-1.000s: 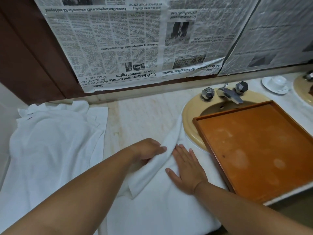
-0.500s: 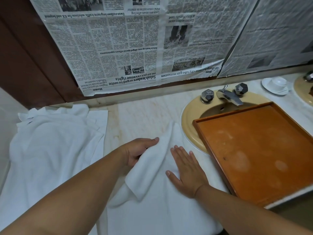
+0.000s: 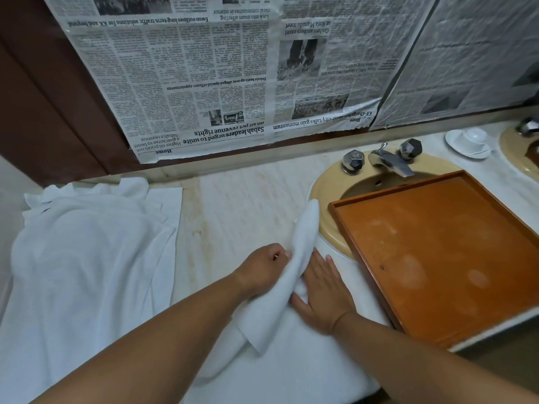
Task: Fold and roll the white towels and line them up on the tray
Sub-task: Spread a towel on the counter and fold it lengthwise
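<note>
Fingers of the left hand (image 3: 262,269) curl round a thick, soft fold of the white towel (image 3: 280,360), which lies on the pale stone worktop (image 3: 239,211) just beside the rectangular, raised-rimmed wooden tray (image 3: 437,258). The right hand (image 3: 323,290) presses the cloth flat, fingers straight.

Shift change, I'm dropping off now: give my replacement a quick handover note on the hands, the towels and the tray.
Left hand: grips the lifted edge of the towel, mid-fold.
Right hand: flat, pressing the same towel on the counter.
Towel pile: loose, at the counter's left end.
Tray: partly over the sink, no towels on it.
Done: one fold under way; nothing rolled.
Left: finish folding, roll, set on tray, then work through the pile.
</note>
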